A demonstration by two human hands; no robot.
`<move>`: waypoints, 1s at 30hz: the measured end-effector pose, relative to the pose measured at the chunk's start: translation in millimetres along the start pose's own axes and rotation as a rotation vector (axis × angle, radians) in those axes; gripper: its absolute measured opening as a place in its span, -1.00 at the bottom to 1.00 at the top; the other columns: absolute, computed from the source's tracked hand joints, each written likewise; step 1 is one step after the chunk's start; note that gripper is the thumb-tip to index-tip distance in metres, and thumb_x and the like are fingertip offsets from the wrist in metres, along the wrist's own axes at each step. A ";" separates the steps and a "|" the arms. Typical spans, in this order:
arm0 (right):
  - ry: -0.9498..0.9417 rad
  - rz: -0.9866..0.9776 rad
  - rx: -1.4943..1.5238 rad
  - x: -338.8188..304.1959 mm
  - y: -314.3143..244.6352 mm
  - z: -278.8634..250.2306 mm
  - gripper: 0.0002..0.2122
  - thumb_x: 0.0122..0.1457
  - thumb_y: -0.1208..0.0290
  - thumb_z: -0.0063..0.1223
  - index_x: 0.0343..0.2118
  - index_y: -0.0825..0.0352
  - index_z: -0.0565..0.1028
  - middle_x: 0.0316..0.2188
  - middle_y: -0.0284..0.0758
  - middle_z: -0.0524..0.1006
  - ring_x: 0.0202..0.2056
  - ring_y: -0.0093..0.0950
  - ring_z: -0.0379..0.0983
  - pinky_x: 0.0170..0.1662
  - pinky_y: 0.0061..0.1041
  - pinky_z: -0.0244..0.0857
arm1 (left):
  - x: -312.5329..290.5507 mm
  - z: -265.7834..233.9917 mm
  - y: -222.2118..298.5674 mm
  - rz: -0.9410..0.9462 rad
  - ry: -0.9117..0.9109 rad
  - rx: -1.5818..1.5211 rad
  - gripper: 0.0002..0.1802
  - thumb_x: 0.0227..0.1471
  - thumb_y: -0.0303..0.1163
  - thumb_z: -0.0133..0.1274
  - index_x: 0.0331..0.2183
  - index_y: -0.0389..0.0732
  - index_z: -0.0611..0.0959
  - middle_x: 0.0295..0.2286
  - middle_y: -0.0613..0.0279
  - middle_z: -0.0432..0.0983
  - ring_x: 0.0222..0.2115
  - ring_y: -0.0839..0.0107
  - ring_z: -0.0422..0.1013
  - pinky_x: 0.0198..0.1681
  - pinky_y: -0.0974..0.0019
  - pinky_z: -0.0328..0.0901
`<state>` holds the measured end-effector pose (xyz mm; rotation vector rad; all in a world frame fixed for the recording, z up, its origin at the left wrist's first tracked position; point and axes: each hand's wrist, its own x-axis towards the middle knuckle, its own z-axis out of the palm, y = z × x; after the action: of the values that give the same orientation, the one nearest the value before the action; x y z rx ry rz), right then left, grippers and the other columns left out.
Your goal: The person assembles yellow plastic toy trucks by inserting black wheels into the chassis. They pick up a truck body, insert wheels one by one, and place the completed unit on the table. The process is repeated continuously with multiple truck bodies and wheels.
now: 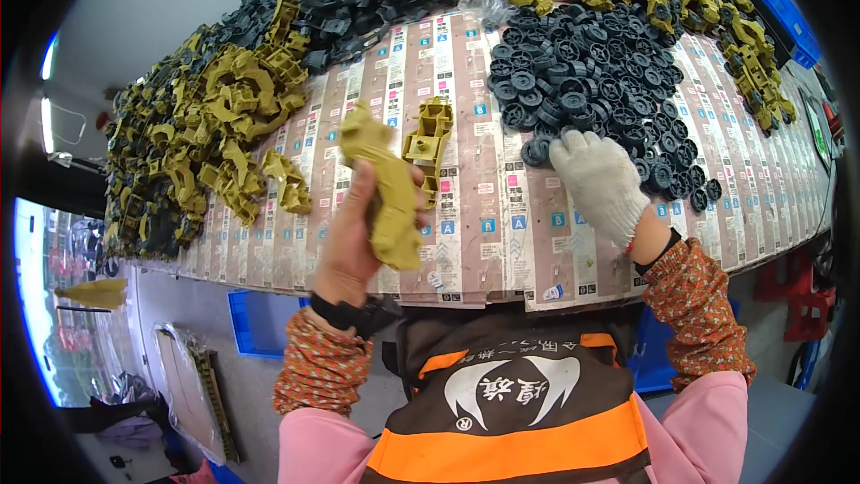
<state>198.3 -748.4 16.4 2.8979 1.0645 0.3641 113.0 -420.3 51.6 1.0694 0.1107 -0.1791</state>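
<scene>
My bare left hand (351, 237) grips an olive-yellow plastic toy vehicle body (387, 193), held tilted above the table. Just beyond it lies a similar yellow part (431, 139), its hollow side up. On the right, my right hand (598, 181), in a white knitted glove, is at the near left edge of a pile of black toy wheels (587, 58). Its fingers are curled closed against one black wheel (537, 151); the glove hides part of the grip. A loose yellow part (287, 183) rests left of my left hand.
A heap of yellow bodies (237, 94) covers the table's left side, with dark grey parts (358, 0) behind it. Yellow bodies with wheels (757, 72) lie at far right. Printed sheets cover the table (488, 260). Blue crates (260, 323) stand below its near edge.
</scene>
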 end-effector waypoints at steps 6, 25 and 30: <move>-0.063 0.164 0.666 -39.1 -4.6 -11.7 -0.84 0.19 0.47 0.14 -0.17 0.30 0.56 -0.27 -0.13 0.54 -0.20 -0.06 0.54 -0.13 -0.11 0.44 | -23.4 33.4 -55.1 -0.163 -0.086 -0.127 -0.15 0.33 0.38 -0.15 0.04 -0.31 0.59 -0.23 0.09 0.62 -0.31 0.35 0.60 -0.24 0.21 0.57; -0.114 0.621 1.809 -80.3 -72.2 -53.9 -0.52 0.30 0.54 0.06 0.30 0.40 0.40 0.04 -0.30 0.55 -0.05 -0.53 0.52 0.04 -0.48 0.47 | -51.6 75.7 -119.6 -0.116 -0.044 0.113 -0.24 0.31 -0.10 0.23 0.30 -0.13 0.21 -0.01 0.22 0.48 -0.06 0.43 0.51 -0.02 0.26 0.51; -0.052 0.670 1.847 -89.8 -80.2 -44.9 -0.54 0.34 0.51 0.08 0.29 0.41 0.40 0.04 -0.28 0.56 -0.02 -0.56 0.50 0.04 -0.51 0.45 | -54.3 81.5 -121.2 -0.066 -0.104 0.206 -0.23 0.33 -0.30 0.20 0.34 -0.13 0.12 0.08 0.19 0.41 0.07 0.43 0.40 0.14 0.26 0.39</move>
<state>70.8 -746.9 32.5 4.5552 0.1225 -1.5823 35.9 -543.7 -4.2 1.2601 0.0343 -0.3104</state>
